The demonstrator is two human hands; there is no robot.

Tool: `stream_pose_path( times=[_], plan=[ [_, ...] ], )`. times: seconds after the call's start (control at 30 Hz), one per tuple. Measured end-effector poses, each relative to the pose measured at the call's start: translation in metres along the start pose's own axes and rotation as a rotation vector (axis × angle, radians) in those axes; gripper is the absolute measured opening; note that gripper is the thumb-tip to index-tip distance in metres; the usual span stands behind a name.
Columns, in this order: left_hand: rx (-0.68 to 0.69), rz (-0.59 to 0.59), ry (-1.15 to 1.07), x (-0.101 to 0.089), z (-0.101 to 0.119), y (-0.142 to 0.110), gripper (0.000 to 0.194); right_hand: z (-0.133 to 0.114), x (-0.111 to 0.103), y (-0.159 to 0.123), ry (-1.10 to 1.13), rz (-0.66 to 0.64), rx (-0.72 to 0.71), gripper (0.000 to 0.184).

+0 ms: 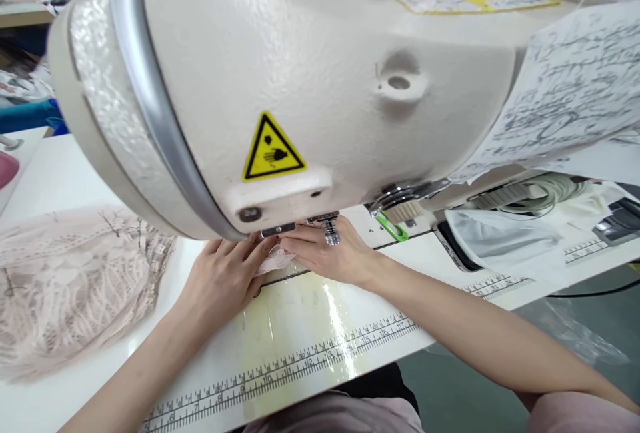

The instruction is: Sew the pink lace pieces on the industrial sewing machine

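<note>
Both my hands are under the head of a white sewing machine, close to its needle area, which the casing hides. My left hand grips the left side of a small piece of pale pink fabric; its fingertips are partly covered by the machine. From the right, my right hand holds the same fabric, fingers together and pointing left. Between the hands only a little of the fabric shows. A larger heap of pale pink lace lies on the table to the left.
A printed ruler runs along the table's front edge. On the right lie a phone, grey-white cloth and a coiled cable. A green clip is behind my right hand. Handwritten paper hangs on the machine.
</note>
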State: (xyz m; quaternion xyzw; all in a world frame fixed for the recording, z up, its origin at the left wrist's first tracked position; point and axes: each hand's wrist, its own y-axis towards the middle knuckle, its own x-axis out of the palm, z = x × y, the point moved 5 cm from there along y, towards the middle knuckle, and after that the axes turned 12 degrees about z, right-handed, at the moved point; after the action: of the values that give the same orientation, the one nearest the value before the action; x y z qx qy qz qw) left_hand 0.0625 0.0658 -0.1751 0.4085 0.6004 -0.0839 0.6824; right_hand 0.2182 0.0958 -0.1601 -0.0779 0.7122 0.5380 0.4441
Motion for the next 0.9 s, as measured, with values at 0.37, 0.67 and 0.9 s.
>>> stream_pose_path(
  times=[0.37,0.67,0.9],
  plan=[
    [0.025,0.021,-0.007,-0.001,0.0,-0.001,0.047,0.001,0.002,-0.001,-0.024,-0.006,-0.033,0.016],
    [0.15,0.101,-0.089,-0.011,-0.006,0.001,0.039,-0.015,-0.001,-0.001,-0.139,0.073,-0.131,0.018],
    [0.127,0.103,-0.088,-0.009,-0.013,-0.003,0.04,-0.018,0.013,-0.007,0.028,-0.015,-0.119,0.02]
  ],
)
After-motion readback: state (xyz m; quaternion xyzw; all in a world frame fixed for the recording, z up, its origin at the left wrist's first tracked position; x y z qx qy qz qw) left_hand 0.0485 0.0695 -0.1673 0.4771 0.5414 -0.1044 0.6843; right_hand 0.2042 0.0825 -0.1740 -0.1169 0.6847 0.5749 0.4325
